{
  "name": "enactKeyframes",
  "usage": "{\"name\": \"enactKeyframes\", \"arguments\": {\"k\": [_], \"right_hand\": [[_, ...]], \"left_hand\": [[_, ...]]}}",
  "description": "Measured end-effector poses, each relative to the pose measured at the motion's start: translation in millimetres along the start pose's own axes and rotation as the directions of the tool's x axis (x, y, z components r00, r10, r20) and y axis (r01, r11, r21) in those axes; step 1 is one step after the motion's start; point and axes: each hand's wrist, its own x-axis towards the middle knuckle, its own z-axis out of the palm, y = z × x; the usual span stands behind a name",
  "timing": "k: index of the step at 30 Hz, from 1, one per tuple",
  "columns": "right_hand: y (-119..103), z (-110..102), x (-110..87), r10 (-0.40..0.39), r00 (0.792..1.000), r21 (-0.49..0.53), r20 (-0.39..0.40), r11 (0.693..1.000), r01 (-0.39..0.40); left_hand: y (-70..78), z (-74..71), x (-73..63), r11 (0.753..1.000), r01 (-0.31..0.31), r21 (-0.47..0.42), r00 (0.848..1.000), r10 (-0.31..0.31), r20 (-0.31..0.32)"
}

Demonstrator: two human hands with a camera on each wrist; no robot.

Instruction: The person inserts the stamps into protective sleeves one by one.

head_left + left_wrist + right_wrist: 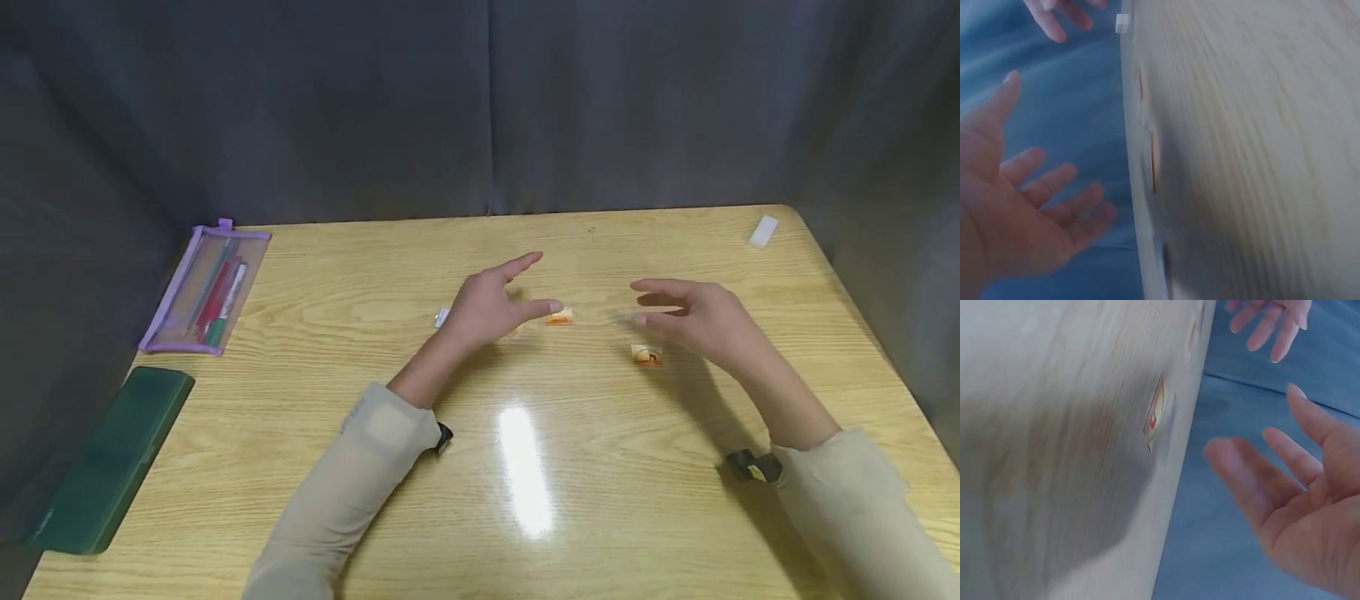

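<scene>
Several small flat pieces with orange pictures lie apart on the wooden table. One orange piece [560, 317] sits just beyond the thumb of my left hand [487, 308], and another piece peeks out mostly hidden under that hand. To its left is a small whitish piece [441, 317], partly covered by the hand. A further orange piece [647, 356] lies below my right hand [693, 321]. Both hands hover over the table with fingers spread or loosely bent and hold nothing. The right wrist view shows the right hand [1300, 506] raised off the surface beside a piece [1155, 414].
A purple-edged mesh pouch [171, 325] with pens inside lies at the back left. In front of it is a dark green case [112, 458]. A white block [763, 232] stands near the back right corner. Dark curtains [480, 108] surround the table [615, 500].
</scene>
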Motion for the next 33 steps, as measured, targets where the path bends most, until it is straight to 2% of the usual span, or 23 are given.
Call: {"name": "enactKeyframes", "arguments": {"k": [3, 6, 10, 14, 18, 25, 28, 30, 33], "right_hand": [[5, -2, -9.7, -0.019, 1.0, -0.05, 0.014, 0.999, 0.02], [12, -4, -18.8, -0.017, 1.0, -0.091, 0.015, 0.996, 0.018], [24, -6, -26.3, -0.005, 1.0, -0.134, -0.021, 0.991, 0.002], [33, -5, -27.9, 0.007, 0.999, -0.145, -0.051, 0.989, -0.014], [39, 0, -22.5, -0.013, 0.999, -0.183, -0.038, 0.983, 0.006], [49, 4, -12.1, -0.072, 0.997, -0.233, 0.011, 0.97, 0.073], [50, 4, -8.7, -0.074, 0.997, -0.229, 0.018, 0.971, 0.076], [49, 4, -7.0, -0.068, 0.998, -0.221, 0.019, 0.973, 0.07], [46, 6, -5.5, -0.061, 0.998, -0.207, 0.022, 0.976, 0.065]], "left_hand": [[2.9, 2.8, 0.1, 0.989, -0.002, 0.146, 0.999, 0.007, -0.038], [7.3, 9.9, 2.1, 0.971, 0.018, 0.237, 0.998, -0.004, -0.063], [13.1, 20.8, 8.7, 0.949, -0.006, 0.314, 0.998, 0.023, -0.051], [18.1, 31.3, 17.9, 0.914, -0.048, 0.402, 0.999, 0.054, -0.002], [21.9, 40.3, 25.3, 0.901, -0.055, 0.431, 0.998, 0.044, 0.035], [25.0, 55.8, 36.3, 0.915, -0.108, 0.388, 0.989, 0.061, 0.132], [30.3, 62.4, 41.0, 0.912, -0.112, 0.395, 0.988, 0.06, 0.142], [35.4, 67.7, 44.2, 0.904, -0.099, 0.416, 0.99, 0.047, 0.133], [42.7, 76.5, 48.1, 0.874, -0.07, 0.481, 0.992, 0.01, 0.127]]}}
